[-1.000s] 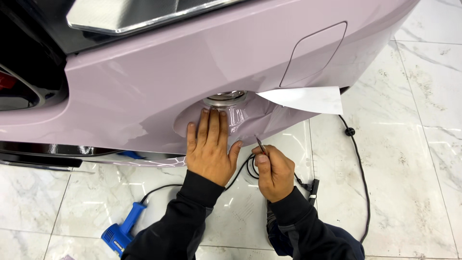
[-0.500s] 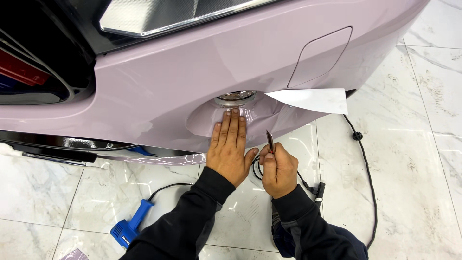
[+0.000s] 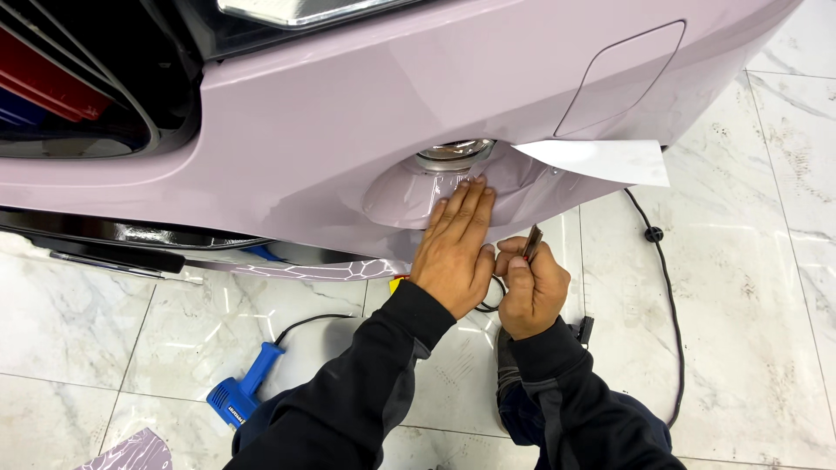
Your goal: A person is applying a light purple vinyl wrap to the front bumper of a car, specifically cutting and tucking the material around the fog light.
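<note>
1. L hand (image 3: 455, 252): flat, fingers spread, palm pressing pink film (image 3: 418, 196) on bumper (image 3: 348, 113) just below fog lamp (image 3: 453, 153); grips nothing.
2. R hand (image 3: 531, 292): fist closed on small blade tool (image 3: 532, 243), tip up, just beside L thumb, near bumper's lower edge.
3. White backing flap (image 3: 601, 161) hangs loose, R of lamp.
4. Risk: blade so near L fingers, slip could nick skin or film; flap may re-stick. Cable (image 3: 666, 287) and blue heat gun (image 3: 244, 392) on floor, trip hazard.

We see a glossy, smooth pink film on the bumper (image 3: 348, 130) — a matt white paper flap (image 3: 601, 161) — polished marble floor (image 3: 749, 287), and a blue plastic heat gun (image 3: 244, 392).
</note>
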